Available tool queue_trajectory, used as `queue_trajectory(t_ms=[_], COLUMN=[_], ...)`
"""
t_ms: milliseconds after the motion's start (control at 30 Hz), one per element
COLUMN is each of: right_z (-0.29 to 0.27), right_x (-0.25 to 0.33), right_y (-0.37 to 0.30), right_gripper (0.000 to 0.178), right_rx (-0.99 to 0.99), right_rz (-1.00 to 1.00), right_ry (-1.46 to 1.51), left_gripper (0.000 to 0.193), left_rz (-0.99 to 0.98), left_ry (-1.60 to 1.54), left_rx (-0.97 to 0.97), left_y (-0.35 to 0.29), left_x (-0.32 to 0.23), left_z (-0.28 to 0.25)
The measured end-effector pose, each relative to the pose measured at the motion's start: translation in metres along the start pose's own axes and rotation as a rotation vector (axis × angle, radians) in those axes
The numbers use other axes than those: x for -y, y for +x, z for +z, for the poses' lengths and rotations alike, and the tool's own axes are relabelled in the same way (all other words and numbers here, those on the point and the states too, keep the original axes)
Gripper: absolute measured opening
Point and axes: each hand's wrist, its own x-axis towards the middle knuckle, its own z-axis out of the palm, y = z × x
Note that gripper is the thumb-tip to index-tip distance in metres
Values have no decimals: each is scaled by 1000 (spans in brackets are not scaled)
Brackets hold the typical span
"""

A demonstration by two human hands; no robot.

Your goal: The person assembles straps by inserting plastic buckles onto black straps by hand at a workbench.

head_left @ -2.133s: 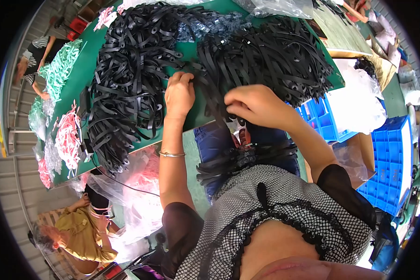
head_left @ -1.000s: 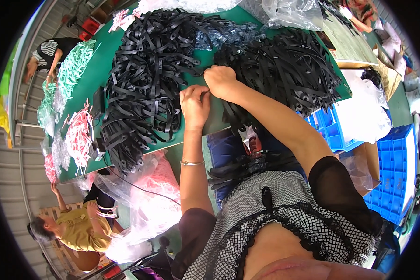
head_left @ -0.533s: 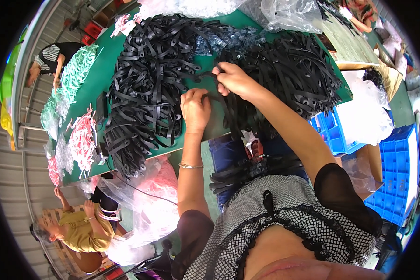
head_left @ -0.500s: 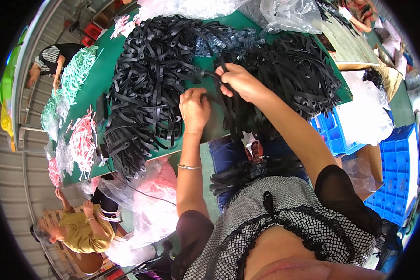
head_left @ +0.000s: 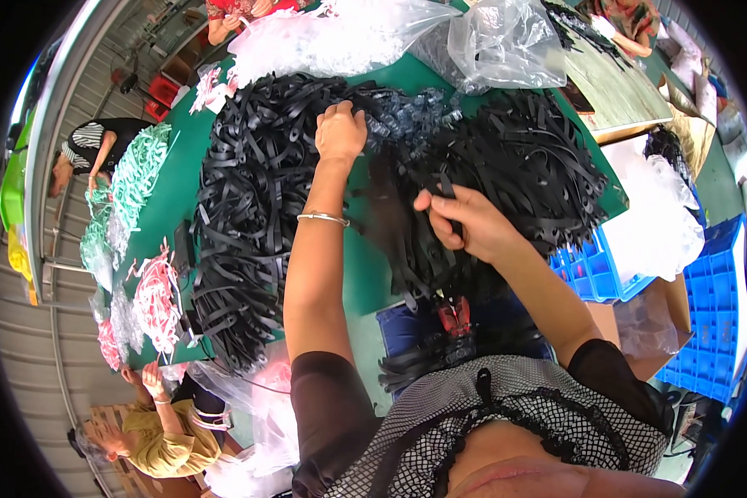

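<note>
A heap of flat black straps (head_left: 249, 191) covers the left part of the green table (head_left: 361, 274). At its upper right edge my left hand (head_left: 340, 133) reaches down with fingers curled together; their tips and whatever they hold are hidden. Just right of that hand lies a pile of small translucent dark plastic pieces (head_left: 415, 116). My right hand (head_left: 469, 222) is closed round a black strap (head_left: 446, 184), whose end sticks up above the fingers. Beneath and beyond it spreads a second heap of black straps (head_left: 539, 158).
Red-handled pliers (head_left: 454, 317) and more black straps lie at my lap. Clear plastic bags (head_left: 506, 46) sit along the far edge. Pink-and-white cords (head_left: 158, 299) and green cords (head_left: 141, 170) lie at left, near two co-workers. Blue crates (head_left: 705, 311) stand at right.
My left hand has moved away from the middle to the strap heap's far edge. My right hand has drawn back toward me and right. The view has shifted slightly.
</note>
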Motion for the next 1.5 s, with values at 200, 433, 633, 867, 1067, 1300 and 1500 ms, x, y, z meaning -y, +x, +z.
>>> queue_trajectory(t_ms=[200,433,633,867,1067,1300,1500], right_z=[-11,-11,-16,-19,-20,-16,-18], right_x=[-5,-2,-2,-7,-9,-15,-16], right_y=[2,6,7,7,7,9,9], right_gripper=[17,15,15,15,14,14,14], right_rx=[5,59,89,96,76,98,93], right_rz=[45,80,84,66,43,44,21], right_ry=[3,-7,5,3,-16,-17,-6], left_gripper=[56,67,65,53,31,68,61], left_rz=[-209,-364,-115,44,116,-132,-61], left_ry=[299,422,270,51,275,-56,129], left_rx=[368,536,459,393,62,469,540], left_y=[54,76,39,0,34,88,64], left_x=[-22,-13,9,24,-21,2,-6], left_z=[4,13,4,-16,-17,40,43])
